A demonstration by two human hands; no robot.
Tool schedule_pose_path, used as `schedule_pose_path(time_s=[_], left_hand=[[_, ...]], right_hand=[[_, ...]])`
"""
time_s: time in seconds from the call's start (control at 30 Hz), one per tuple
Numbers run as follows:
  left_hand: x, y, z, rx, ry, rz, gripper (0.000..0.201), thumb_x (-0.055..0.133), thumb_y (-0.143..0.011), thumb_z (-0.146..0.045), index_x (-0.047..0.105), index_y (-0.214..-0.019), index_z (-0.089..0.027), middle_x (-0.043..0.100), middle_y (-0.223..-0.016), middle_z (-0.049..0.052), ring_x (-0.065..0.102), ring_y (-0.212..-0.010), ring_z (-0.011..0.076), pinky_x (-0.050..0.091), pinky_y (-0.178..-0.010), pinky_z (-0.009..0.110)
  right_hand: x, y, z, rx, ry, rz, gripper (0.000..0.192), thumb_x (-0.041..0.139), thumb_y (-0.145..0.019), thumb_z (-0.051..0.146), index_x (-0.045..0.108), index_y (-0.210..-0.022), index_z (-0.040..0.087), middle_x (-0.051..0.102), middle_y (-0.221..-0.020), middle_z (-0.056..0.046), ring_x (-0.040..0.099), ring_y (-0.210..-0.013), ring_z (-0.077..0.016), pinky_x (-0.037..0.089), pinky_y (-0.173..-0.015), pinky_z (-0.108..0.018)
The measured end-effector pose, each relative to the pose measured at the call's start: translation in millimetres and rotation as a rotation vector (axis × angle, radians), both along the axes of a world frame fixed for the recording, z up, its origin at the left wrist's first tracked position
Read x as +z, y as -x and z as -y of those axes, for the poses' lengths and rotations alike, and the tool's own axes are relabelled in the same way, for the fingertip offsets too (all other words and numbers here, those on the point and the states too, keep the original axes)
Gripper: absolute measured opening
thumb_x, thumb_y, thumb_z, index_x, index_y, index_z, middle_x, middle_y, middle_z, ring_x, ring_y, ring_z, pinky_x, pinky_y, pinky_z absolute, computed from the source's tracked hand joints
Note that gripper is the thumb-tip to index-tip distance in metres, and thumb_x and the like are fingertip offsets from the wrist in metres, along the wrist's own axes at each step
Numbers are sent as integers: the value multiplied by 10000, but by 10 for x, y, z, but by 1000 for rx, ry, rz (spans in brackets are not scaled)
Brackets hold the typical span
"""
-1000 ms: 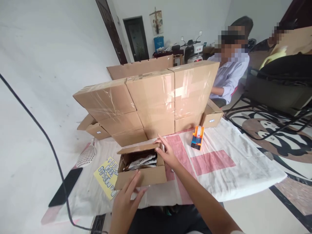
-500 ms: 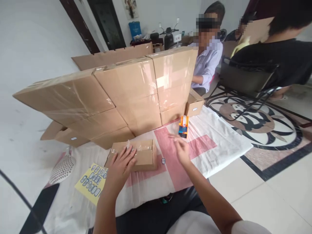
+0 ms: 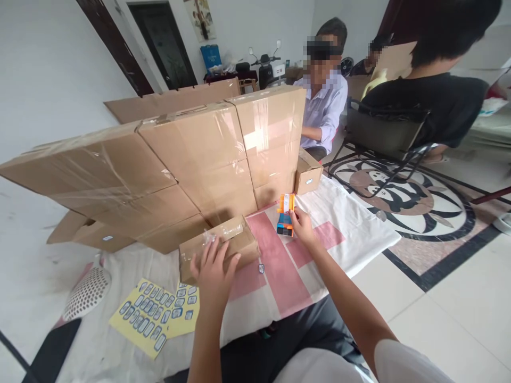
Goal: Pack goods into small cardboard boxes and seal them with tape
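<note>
Small cardboard box (image 3: 249, 247) is sitting right in front of the person, under the left hand (image 3: 215, 266). That hand isn't gripping anything: fingers spread, palm down on the top, which I'd guess is to hold the flaps down and stop the box sliding about. There's some crinkled clear tape (image 3: 206, 235) poking up by the fingertips.

The right hand (image 3: 302, 227) is over at the orange-and-blue tape dispenser (image 3: 285, 218), fingers on its right edge. Can't tell if they've properly clamped on, since the far side is hidden. Handy spot for it tbh, short reach while the other hand minds the box.

A loose sticker label (image 3: 261, 268) lies on the pink-and-white tablecloth (image 3: 359, 226) just beside the box, and the yellow label sheets (image 3: 147, 314) are near the left forearm, probably so they're within reach. Behind it all, the taped cartons (image 3: 211, 154) stand like a wall, with a labelled box (image 3: 308, 178) by their right end and an open carton (image 3: 101, 234) at the left.
</note>
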State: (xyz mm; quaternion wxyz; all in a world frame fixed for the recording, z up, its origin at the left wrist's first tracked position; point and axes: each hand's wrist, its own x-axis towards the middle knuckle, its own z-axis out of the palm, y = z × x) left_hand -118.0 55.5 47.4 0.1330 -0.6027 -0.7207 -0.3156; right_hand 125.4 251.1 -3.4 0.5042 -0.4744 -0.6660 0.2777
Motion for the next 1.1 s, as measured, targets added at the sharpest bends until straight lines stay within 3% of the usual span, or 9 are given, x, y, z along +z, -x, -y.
schedule_pose_path(time_s=[0.07, 0.13, 0.27, 0.37, 0.47, 0.67, 0.83, 0.97, 1.1], left_hand=[[33, -255, -16, -107, -129, 115, 235, 575, -1003, -394, 760, -1058, -261, 760, -1155, 111, 682, -1141, 310, 411, -1123, 574], [59, -557, -54, -244, -144, 268, 212, 596, -989, -371, 765, -1052, -259, 730, -982, 99, 694, -968, 258, 524, -975, 465], [51, -1095, -209, -417, 56, 578, 355, 654, -941, -459, 752, -1197, -233, 601, -982, 113, 642, -929, 251, 579, -842, 418], [13, -1282, -330, -518, 173, 746, 301, 608, -965, -458, 799, -902, -234, 554, -925, 94, 617, -889, 230, 576, -807, 394], [41, -1319, -386, -586, 219, 852, 366, 636, -942, -503, 763, -757, -214, 576, -954, 90, 627, -946, 230, 567, -859, 373], [290, -1303, -231, -604, 345, 928, 428, 617, -944, -554, 737, -747, -193, 717, -1002, 122, 689, -1010, 252, 565, -891, 325], [288, -1359, -58, -529, 616, 1201, 547, 640, -894, -667, 760, -1025, -149, 735, -696, 86, 655, -552, 167, 544, -566, 257], [180, -1469, 58, -391, 520, 1390, 733, 745, -782, -714, 624, -1229, -146, 710, -610, 39, 583, -418, 131, 479, -454, 215], [81, -1535, 137, -337, 446, 1435, 658, 743, -743, -760, 613, -1017, -176, 673, -542, 23, 571, -388, 138, 455, -439, 217]], right_hand=[[117, 14, 255, 18, -71, 9, 439, 381, -1043, 529, 509, -753, 227, 563, -755, -37, 542, -714, -196, 441, -695, -339], [228, -14, 527, 34, -137, 14, 386, 385, -1059, 455, 515, -773, 231, 580, -802, -53, 555, -778, -213, 453, -752, -366], [359, -141, 988, 65, -291, 43, 291, 419, -1051, 301, 515, -783, 239, 565, -767, -47, 527, -759, -220, 436, -727, -388], [393, -269, 1132, 83, -439, 116, 229, 440, -1029, 178, 519, -822, 235, 539, -748, -34, 478, -727, -209, 405, -681, -378], [419, -409, 1148, 58, -467, 183, 195, 465, -1008, 96, 516, -862, 216, 528, -763, -27, 447, -744, -196, 383, -670, -357], [500, -581, 1187, -87, -431, 211, 173, 485, -993, 55, 524, -913, 204, 540, -806, -39, 470, -866, -223, 398, -745, -379], [578, -552, 1209, -60, -396, 132, 179, 469, -1007, 86, 513, -884, 209, 543, -826, -36, 507, -880, -219, 411, -787, -390], [537, -512, 1177, -127, -250, -24, 251, 437, -1059, 209, 497, -815, 209, 517, -769, -14, 478, -719, -172, 387, -679, -333], [538, -499, 1134, -198, -35, -208, 397, 429, -1076, 408, 475, -735, 209, 485, -691, 3, 430, -617, -147, 342, -594, -305]])
